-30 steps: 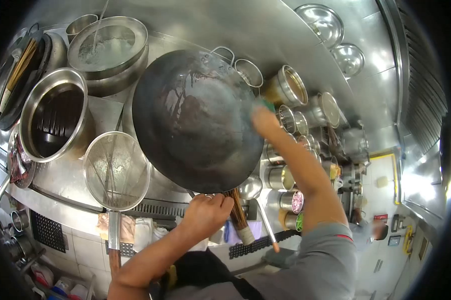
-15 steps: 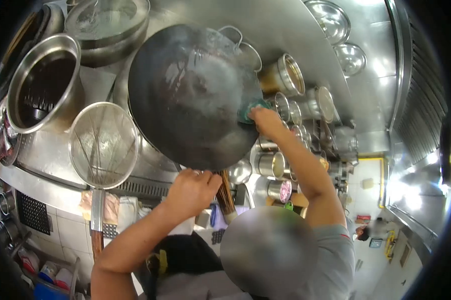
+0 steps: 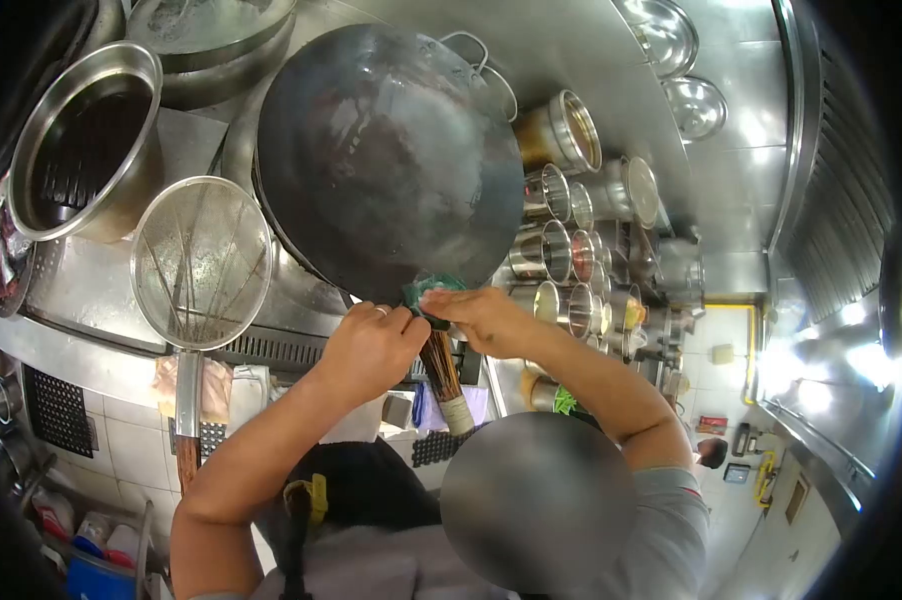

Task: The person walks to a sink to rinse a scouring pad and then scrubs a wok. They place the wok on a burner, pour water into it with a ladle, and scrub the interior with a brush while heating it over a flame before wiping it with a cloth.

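Observation:
A large dark wok (image 3: 371,170) sits tilted on the range, its inner face wet and streaked with whitish marks. My left hand (image 3: 379,345), with a ring on one finger, is closed at the wok's near edge; its exact hold on the rim or handle is hidden. My right hand (image 3: 486,318) presses a green scouring pad (image 3: 433,292) against the wok's near rim, right beside my left hand. Below both hands is a bamboo brush (image 3: 441,380) with a bound, pale end. A wire-mesh strainer (image 3: 201,262) with a wooden handle rests left of the wok.
At the left stands a deep steel pot (image 3: 89,140) of dark liquid. Behind it is a wide basin (image 3: 206,35) with cloudy water. Several steel containers (image 3: 543,250) crowd the right side of the wok. Another person (image 3: 711,453) appears far off at the right.
My right hand has drawn the green pad from the wok's right side down to the near rim, beside my left hand. My left hand keeps its place at the edge.

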{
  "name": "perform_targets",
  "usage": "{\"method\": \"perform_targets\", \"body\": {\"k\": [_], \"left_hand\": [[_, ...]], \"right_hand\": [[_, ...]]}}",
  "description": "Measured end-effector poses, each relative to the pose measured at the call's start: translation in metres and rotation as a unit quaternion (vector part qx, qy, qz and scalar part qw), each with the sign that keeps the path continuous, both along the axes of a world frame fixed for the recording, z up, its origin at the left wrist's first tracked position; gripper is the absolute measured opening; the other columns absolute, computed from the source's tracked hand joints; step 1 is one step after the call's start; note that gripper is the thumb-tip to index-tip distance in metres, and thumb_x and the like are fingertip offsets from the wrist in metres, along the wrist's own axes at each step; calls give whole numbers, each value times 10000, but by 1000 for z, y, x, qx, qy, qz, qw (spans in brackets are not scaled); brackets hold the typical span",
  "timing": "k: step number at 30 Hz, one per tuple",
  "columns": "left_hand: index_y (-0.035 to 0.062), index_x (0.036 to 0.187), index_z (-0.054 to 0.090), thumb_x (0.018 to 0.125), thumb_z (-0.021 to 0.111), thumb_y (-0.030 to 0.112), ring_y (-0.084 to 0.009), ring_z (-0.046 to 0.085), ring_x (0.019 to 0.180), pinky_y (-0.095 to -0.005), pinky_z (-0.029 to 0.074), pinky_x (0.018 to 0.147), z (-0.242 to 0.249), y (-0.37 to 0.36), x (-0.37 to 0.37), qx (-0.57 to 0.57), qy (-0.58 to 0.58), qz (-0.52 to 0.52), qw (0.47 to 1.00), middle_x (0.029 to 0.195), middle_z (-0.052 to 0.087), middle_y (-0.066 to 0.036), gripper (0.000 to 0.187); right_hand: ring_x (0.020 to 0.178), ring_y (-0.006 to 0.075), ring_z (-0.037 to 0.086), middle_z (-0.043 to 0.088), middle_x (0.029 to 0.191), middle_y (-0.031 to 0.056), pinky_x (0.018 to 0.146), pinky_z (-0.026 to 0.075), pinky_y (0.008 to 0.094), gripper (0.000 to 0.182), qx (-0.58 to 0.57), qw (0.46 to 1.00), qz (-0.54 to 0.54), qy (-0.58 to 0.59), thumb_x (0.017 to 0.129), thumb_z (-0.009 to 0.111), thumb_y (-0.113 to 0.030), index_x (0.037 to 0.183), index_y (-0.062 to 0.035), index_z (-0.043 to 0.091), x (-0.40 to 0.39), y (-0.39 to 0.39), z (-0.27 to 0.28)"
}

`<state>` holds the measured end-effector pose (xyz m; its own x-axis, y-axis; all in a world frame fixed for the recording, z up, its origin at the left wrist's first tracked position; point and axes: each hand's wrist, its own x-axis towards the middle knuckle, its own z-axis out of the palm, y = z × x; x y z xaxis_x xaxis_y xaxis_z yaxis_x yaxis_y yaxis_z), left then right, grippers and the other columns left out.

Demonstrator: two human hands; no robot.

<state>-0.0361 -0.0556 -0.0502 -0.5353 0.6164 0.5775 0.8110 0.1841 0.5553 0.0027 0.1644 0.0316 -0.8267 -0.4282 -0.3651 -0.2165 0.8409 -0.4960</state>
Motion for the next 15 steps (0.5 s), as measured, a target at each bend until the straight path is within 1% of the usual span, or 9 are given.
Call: {"method": "perform_targets", "body": {"k": [3, 4, 7, 8, 10, 12, 13, 14, 15], "left_hand": [[109, 753, 533, 742, 620, 122, -207, 613, 645, -347, 481, 612, 0, 2, 4, 8, -4, -13, 1000, 678, 528, -35, 89], [110, 754, 535, 744, 623, 126, -206, 614, 647, -346, 483, 616, 0, 3, 6, 8, -6, -14, 1000, 676, 527, -34, 90], [117, 741, 540, 745, 642, 142, -199, 603, 633, -344, 471, 607, -4, 0, -2, 40, 10, -20, 999, 668, 520, -30, 106], [118, 712, 549, 735, 657, 154, -190, 588, 617, -344, 456, 595, -5, -7, -7, 42, 32, -28, 998, 653, 510, -22, 116], [120, 680, 544, 727, 663, 162, -187, 576, 600, -343, 447, 586, -11, -14, -15, 58, 39, -24, 997, 639, 500, -16, 134], [121, 647, 546, 710, 667, 168, -187, 576, 579, -343, 451, 568, -14, -17, -21, 60, 57, -23, 996, 614, 491, -12, 144], [120, 648, 549, 706, 667, 171, -188, 581, 580, -347, 456, 562, -13, -17, -21, 52, 58, -27, 997, 616, 499, -16, 141], [118, 649, 552, 703, 666, 174, -189, 587, 581, -350, 460, 556, -10, -16, -21, 45, 57, -32, 997, 618, 507, -19, 137], [117, 650, 556, 699, 665, 177, -190, 593, 581, -354, 465, 551, -7, -16, -25, 39, 62, -36, 997, 619, 516, -23, 134]], "right_hand": [[1232, 321, 575, 602, 1300, 186, 1117, 414, 381, 502, 154, 985, 38, 74, 786, 537, 114, 1250, -50, 633, -6, 72, 2], [1233, 314, 575, 602, 1304, 181, 1119, 415, 387, 501, 166, 983, 3, 82, 786, 540, 105, 1251, -56, 635, -6, 106, -18], [1238, 306, 575, 625, 1279, 163, 1065, 464, 393, 464, 76, 994, 24, 78, 787, 573, 55, 1221, -80, 669, 7, 50, -28], [1188, 309, 609, 641, 1242, 172, 1046, 477, 393, 476, 12, 999, 13, 41, 798, 552, 67, 1226, -102, 674, -2, 22, -20], [1133, 317, 645, 657, 1215, 178, 1023, 492, 371, 437, -64, 998, -1, -9, 839, 526, 72, 1241, -48, 645, -43, -10, -35], [1086, 288, 677, 660, 1210, 182, 925, 533, 360, 397, -122, 991, 11, 52, 882, 526, 13, 1257, -53, 638, -103, -72, -58], [1050, 269, 693, 660, 1208, 187, 860, 538, 353, 367, -156, 983, -21, 98, 912, 523, -33, 1263, -42, 628, -138, -105, -59], [1022, 260, 700, 663, 1199, 192, 854, 531, 348, 364, -177, 970, -80, 148, 914, 519, -27, 1265, -24, 615, -166, -128, -60], [1049, 271, 690, 657, 1212, 194, 866, 528, 350, 358, -215, 951, -113, 192, 915, 515, -25, 1257, -16, 617, -183, -136, -65]]}}
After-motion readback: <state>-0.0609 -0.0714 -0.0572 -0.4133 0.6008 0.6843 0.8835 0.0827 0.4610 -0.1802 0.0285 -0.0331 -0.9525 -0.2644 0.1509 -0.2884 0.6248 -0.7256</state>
